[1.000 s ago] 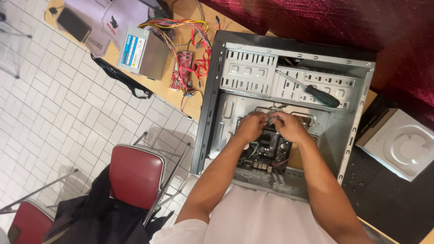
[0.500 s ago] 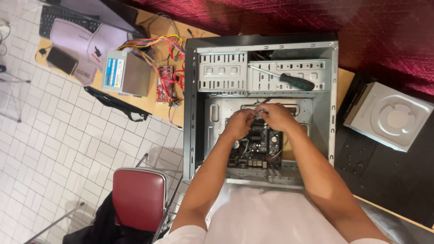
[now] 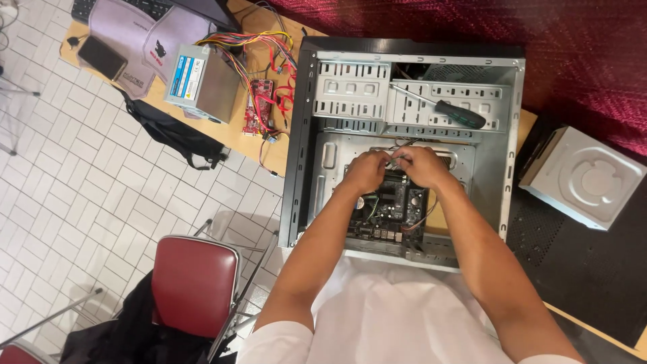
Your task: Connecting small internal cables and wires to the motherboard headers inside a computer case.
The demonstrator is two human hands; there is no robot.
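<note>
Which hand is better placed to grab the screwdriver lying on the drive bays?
Probably the right hand: it sits almost directly below the green-and-black-handled screwdriver, nearer than the left hand, though both are busy with thin cables.

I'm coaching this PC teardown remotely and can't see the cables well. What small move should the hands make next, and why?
Probably keep both hands on the thin cables and ease them clear of the motherboard. The left hand and right hand meet right above it inside the open case, pinching the wires; the screwdriver lies untouched on the drive bays.
</note>
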